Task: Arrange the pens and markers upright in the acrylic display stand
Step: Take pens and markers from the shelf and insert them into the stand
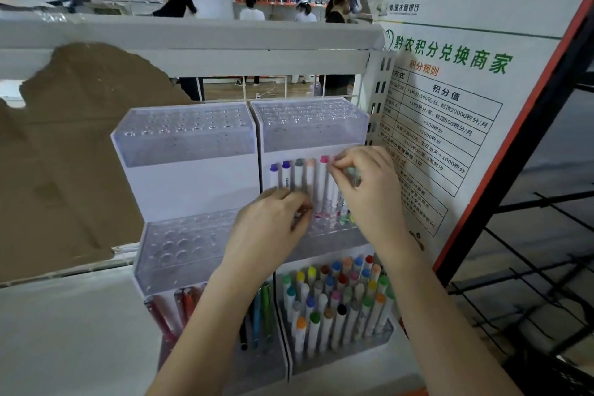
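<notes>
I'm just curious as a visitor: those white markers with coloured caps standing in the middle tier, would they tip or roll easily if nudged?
Probably they would lean rather than fall: the white markers stand in holes of the acrylic stand, and several already tilt. They look slim, rigid and light, since the right hand pinches one by its top alone. Laid flat, their round barrels would likely roll.

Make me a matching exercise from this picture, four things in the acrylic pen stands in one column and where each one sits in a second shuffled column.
Column one:
1. white markers with purple caps
2. dense bundle of white markers with mixed-colour caps
3. loose red and green pens
4. empty clear acrylic hole rack

Column two:
A. bottom tier, right stand
B. middle tier, left stand
C. middle tier, right stand
D. bottom tier, left stand

Pairs: 1-C, 2-A, 3-D, 4-B
</notes>
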{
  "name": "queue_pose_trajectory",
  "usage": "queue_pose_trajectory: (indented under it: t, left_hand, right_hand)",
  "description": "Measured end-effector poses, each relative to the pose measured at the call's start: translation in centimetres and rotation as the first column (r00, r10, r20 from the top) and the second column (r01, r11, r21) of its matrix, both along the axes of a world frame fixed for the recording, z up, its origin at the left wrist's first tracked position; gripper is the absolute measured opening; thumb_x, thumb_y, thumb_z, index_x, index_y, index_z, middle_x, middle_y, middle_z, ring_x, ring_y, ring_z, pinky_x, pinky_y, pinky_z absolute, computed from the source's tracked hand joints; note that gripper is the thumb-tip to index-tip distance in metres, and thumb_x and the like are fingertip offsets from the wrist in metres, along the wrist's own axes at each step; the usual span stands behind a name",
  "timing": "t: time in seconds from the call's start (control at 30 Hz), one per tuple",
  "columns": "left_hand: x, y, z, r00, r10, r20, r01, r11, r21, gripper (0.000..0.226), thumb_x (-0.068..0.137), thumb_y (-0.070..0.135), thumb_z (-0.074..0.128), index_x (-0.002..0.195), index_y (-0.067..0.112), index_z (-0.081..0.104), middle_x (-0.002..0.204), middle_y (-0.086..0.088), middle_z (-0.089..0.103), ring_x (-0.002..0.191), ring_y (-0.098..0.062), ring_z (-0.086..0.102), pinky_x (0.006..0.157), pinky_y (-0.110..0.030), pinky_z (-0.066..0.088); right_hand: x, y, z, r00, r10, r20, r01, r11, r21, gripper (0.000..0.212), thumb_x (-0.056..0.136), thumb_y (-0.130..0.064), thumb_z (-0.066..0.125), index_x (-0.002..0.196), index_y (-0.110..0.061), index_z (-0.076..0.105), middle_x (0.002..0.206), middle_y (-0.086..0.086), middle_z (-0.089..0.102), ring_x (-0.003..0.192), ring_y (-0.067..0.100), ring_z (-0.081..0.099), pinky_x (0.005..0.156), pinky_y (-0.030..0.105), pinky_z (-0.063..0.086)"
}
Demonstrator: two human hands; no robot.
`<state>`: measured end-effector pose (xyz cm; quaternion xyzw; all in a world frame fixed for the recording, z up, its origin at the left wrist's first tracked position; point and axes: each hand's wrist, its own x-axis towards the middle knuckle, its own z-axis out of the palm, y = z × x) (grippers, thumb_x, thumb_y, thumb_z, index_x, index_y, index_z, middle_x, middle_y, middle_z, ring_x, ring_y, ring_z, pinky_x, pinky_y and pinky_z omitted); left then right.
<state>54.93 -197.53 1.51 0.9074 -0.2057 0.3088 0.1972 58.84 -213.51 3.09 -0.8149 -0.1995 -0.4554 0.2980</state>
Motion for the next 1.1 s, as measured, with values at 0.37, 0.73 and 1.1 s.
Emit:
queue_pose_trajectory:
  t: [0.37, 0.73, 1.1]
  left_hand:
    - [-0.1, 0.1, 0.1, 1.0, -0.004, -0.001, 0.004, 1.0, 0.017, 0.003, 0.08, 0.018, 0.067, 0.08, 0.015, 0.065, 0.075, 0.001, 0.065, 0.07, -0.02, 0.061, 0.05, -0.027, 0.043]
    - [-3.9, 8.6, 1.4, 0.987, 0.14, 0.083, -0.149, 0.982, 0.117, 0.022, 0.083, 0.029, 0.05, 0.075, 0.016, 0.066, 0.075, 0.0, 0.066, 0.071, -0.024, 0.063, 0.045, -0.029, 0.046]
    - [-15.5, 20.7, 0.1, 0.736, 0.665, 0.126, -0.676, 0.726, 0.126, 0.029, 0.083, 0.031, 0.042, 0.072, 0.014, 0.065, 0.069, 0.0, 0.064, 0.067, -0.025, 0.061, 0.051, -0.028, 0.046]
  right_hand:
    - [-1.0, 0.3, 0.7, 0.992, -0.113, 0.047, 0.118, 0.985, -0.126, 0.011, 0.081, -0.013, 0.071, 0.079, -0.007, 0.062, 0.079, 0.001, 0.063, 0.084, 0.018, 0.054, 0.079, 0.016, 0.036]
    - [-5.7, 7.5, -0.5, 0.99, 0.053, -0.128, -0.074, 0.984, -0.163, 0.009, 0.082, -0.015, 0.059, 0.083, -0.008, 0.064, 0.082, 0.003, 0.064, 0.087, 0.018, 0.055, 0.076, 0.021, 0.034]
    - [-12.6, 22.5, -1.5, 0.79, 0.562, -0.248, -0.605, 0.78, -0.16, 0.01, 0.078, -0.017, 0.059, 0.079, -0.009, 0.064, 0.079, 0.005, 0.063, 0.081, 0.025, 0.056, 0.072, 0.026, 0.038]
